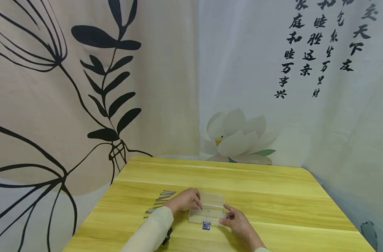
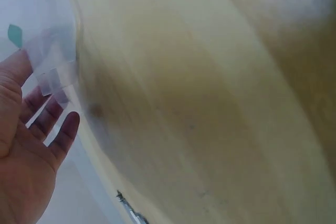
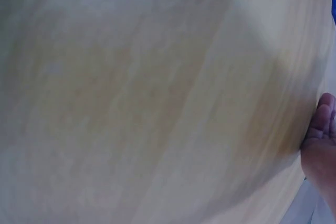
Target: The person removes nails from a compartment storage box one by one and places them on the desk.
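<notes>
A clear plastic box [image 1: 196,217] stands on the table with its lid [image 1: 213,199] raised at the back and a blue piece [image 1: 206,225] at its front. My left hand [image 1: 186,200] reaches over the box's left side with fingers bent down. Whether its fingertips hold anything is unclear, as clear plastic overlaps them in the left wrist view. A thin, light-coloured piece [image 1: 205,210] shows inside the box near those fingertips. With thumb in front and fingers behind, my right hand [image 1: 239,222] grips the box's right end. Thin metal screws or nails [image 1: 161,199] lie left of the box.
The yellow wood-grain table [image 1: 273,196] extends behind the box and to its right. A printed curtain [image 1: 166,87] hangs behind the table. A dark band [image 1: 167,236] is on my left wrist, beside the pale sleeve.
</notes>
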A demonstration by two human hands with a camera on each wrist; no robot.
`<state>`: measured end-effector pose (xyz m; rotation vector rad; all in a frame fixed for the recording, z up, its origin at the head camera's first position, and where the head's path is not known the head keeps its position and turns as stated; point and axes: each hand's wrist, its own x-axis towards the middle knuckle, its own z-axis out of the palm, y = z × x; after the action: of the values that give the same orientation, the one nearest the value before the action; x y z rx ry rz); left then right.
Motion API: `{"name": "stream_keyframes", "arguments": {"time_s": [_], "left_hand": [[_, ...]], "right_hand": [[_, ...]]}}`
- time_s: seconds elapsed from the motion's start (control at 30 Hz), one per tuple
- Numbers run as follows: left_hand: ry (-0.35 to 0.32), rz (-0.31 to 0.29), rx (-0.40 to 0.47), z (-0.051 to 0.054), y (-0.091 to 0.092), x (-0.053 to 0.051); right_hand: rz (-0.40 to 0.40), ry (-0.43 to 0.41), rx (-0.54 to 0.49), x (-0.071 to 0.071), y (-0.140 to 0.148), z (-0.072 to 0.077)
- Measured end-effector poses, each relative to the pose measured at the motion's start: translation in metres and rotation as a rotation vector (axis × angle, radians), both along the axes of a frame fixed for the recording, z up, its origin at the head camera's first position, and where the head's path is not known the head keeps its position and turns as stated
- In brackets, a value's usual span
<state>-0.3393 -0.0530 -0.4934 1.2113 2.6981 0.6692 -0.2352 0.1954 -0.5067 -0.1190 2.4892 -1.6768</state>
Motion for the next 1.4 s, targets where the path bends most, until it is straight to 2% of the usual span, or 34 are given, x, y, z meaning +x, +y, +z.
{"name": "stream_keyframes", "arguments": {"time_s": [0.2, 0.5, 0.57, 0.7, 0.83, 1.0, 1.13, 1.27, 1.4], "left_hand": [[0.024, 0.009, -0.01, 0.002, -0.001, 0.001], [0.053, -0.007, -0.09, 0.007, -0.002, 0.001], [0.08, -0.02, -0.1, 0.009, -0.002, 0.001], [0.159, -0.085, -0.121, 0.01, 0.0, 0.0], [0.193, -0.117, -0.152, 0.007, 0.001, 0.0], [0.155, -0.097, -0.139, 0.007, 0.001, 0.003], [0.06, -0.05, -0.056, 0.01, -0.002, 0.003], [-0.019, -0.008, 0.022, 0.02, -0.008, 0.001], [-0.084, 0.043, 0.07, 0.033, -0.026, -0.001]], "right_hand": [[0.016, 0.014, 0.007, -0.001, -0.002, 0.0], [0.019, 0.027, 0.018, -0.003, -0.004, 0.0], [0.012, 0.032, 0.013, -0.004, -0.005, 0.0], [0.009, 0.023, 0.02, -0.004, -0.004, 0.0], [0.015, 0.008, 0.016, -0.001, -0.003, -0.003], [0.003, 0.007, -0.001, 0.001, -0.003, -0.004], [0.005, 0.008, -0.004, 0.001, -0.004, -0.003], [0.018, 0.013, 0.0, 0.002, -0.003, -0.001], [0.018, 0.024, 0.008, 0.003, -0.002, 0.0]]}}
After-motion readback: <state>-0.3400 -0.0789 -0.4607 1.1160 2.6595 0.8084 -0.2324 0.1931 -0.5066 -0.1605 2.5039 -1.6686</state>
